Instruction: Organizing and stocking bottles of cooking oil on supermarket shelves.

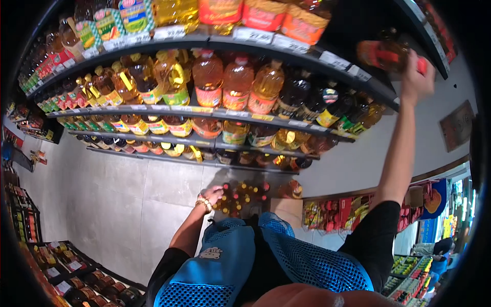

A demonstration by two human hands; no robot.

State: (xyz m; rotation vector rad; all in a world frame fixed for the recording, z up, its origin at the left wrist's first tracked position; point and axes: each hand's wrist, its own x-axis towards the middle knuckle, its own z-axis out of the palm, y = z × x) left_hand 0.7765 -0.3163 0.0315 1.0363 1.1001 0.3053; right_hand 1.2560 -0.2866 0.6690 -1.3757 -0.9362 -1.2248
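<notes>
My right hand (419, 80) is raised at the right end of an upper shelf (333, 59). Its fingers grip the red-capped neck end of an oil bottle (387, 56), which is tilted almost onto its side with its base toward the shelf. Motion blurs the hand and the bottle. Low in front of me, my left hand (212, 195), with a beaded bracelet (204, 203) on the wrist, is beside a group of bottles (239, 197) with yellow and red caps. Whether its fingers hold one of them is not clear.
Shelves of cooking oil bottles (207, 80) curve across the view, with price tags (253, 35) along their edges. A cardboard box (287, 211) stands right of the capped bottles. Red-packaged goods (333, 213) line the right side. More bottles (99, 284) fill a rack at lower left.
</notes>
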